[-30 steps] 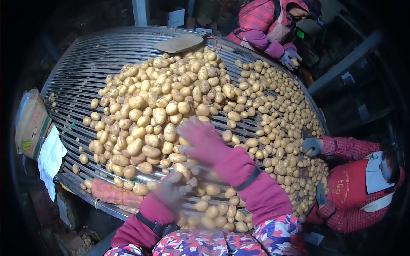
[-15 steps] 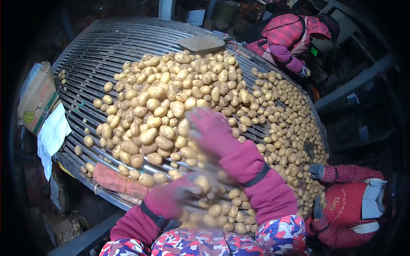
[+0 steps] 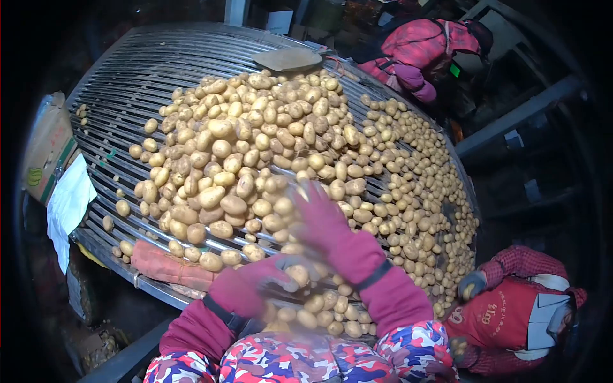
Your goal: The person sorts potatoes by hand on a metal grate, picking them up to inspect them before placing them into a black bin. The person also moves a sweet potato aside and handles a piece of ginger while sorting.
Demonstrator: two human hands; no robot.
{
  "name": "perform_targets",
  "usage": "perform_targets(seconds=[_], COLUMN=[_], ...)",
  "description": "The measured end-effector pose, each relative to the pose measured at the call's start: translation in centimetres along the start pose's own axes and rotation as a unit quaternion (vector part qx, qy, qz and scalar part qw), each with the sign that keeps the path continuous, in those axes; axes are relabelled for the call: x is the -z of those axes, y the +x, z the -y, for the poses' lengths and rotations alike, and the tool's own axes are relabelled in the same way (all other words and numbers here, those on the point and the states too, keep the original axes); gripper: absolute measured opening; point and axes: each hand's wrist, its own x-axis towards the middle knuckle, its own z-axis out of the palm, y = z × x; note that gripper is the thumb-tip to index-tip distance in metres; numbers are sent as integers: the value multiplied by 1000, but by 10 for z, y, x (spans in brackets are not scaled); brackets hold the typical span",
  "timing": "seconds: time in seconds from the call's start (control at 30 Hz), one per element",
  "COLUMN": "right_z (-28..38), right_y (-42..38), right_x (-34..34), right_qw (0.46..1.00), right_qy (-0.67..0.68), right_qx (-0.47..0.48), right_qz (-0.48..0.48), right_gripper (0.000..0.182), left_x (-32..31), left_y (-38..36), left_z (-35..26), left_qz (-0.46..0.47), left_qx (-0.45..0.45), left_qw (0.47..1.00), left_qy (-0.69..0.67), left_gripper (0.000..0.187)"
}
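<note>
A large heap of potatoes [image 3: 223, 147] lies on the slatted metal table [image 3: 140, 70]. My left hand [image 3: 284, 273], in a glove and a pink sleeve, is closed round a potato [image 3: 297, 276] near the table's front edge. My right hand [image 3: 310, 204], also gloved and blurred by motion, reaches over the front of the heap; its fingertips are smeared among the potatoes, so its grip is unclear. Between my forearms and my body lie several more potatoes [image 3: 324, 318].
A pink rolled sack [image 3: 172, 263] lies at the front left edge, a cardboard box [image 3: 48, 150] and white sheet [image 3: 70, 207] beyond. One co-worker [image 3: 421, 48] bends at the back right; another [image 3: 504, 313] stands at the right. A flat scoop-like plate [image 3: 287, 59] lies behind the heap.
The whole view has shifted slightly. My right hand has moved a little across the front potatoes. My left hand still holds a potato. The co-worker at the right has drawn the hands back with potatoes.
</note>
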Motion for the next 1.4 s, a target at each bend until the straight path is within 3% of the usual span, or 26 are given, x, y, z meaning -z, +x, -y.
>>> perform_targets(seconds=[0.13,0.17,0.2,0.27,0.4,0.43,0.5,0.53,0.57,0.6,0.67,0.73,0.87,0.93,1.0,1.07,1.13,1.2,1.27,1.33,1.37,1.4], right_z=[-19,-18,-17,-19,-6,-4,-5,-1,3,7,8,7,8,8,6,8,7,6,5,6,6,5], right_y=[-81,-101,-122,-159,-204,-217,-239,-245,-250,-254,-253,-252,-252,-249,-252,-252,-252,-253,-253,-254,-254,-252], right_x=[1,5,9,0,-5,-15,-38,-39,-40,-40,-38,-41,-43,-47,-50,-48,-48,-50,-48,-46,-45,-44], right_qw=[991,987,980,978,981,977,968,967,964,960,959,962,958,958,957,956,958,955,955,955,957,959], right_qy=[-102,-96,-89,-110,-15,5,26,27,39,53,65,39,40,37,34,32,30,41,47,56,46,37], right_qx=[-78,-118,-158,-170,-189,-215,-232,-235,-246,-255,-255,-244,-256,-256,-258,-261,-256,-265,-267,-270,-264,-256], right_qz=[43,60,77,55,42,-6,-89,-90,-96,-101,-105,-116,-123,-123,-129,-127,-127,-124,-120,-113,-113,-114], right_gripper=[83,82,82,78,70,69,70,70,70,70,71,70,70,70,69,69,69,69,69,70,70,70], left_x=[-2,-2,-4,-12,-17,-20,18,-22,-3,7,42,56,52,41,33,19,0,-8,-59,-59,-67,-62], left_y=[1,4,5,6,11,10,9,-6,-15,-22,-46,-56,-37,-22,-1,15,23,26,7,-5,-18,-26], left_z=[-2,-3,-5,-5,-8,-12,-14,-43,-58,-70,-95,-108,-105,-87,-73,-51,-34,-15,-26,-13,-15,-8], left_qz=[4,24,19,-26,-117,-228,-287,-389,-417,-415,-443,-457,-480,-456,-439,-375,-268,-211,-200,-194,-203,-208], left_qx=[9,-6,-2,-33,-144,-184,-325,-329,-349,-389,-435,-358,-273,-239,-182,-161,-175,-215,-59,-93,-37,-37], left_qw=[1000,1000,1000,998,981,954,887,836,780,765,493,449,499,598,621,718,743,730,923,910,948,948], left_qy=[-12,11,-10,-41,-62,59,159,206,311,301,609,679,668,614,623,564,588,614,322,354,242,240], left_gripper=[52,37,38,37,37,51,49,48,49,51,55,56,50,51,50,48,48,46,47,50,55,55])
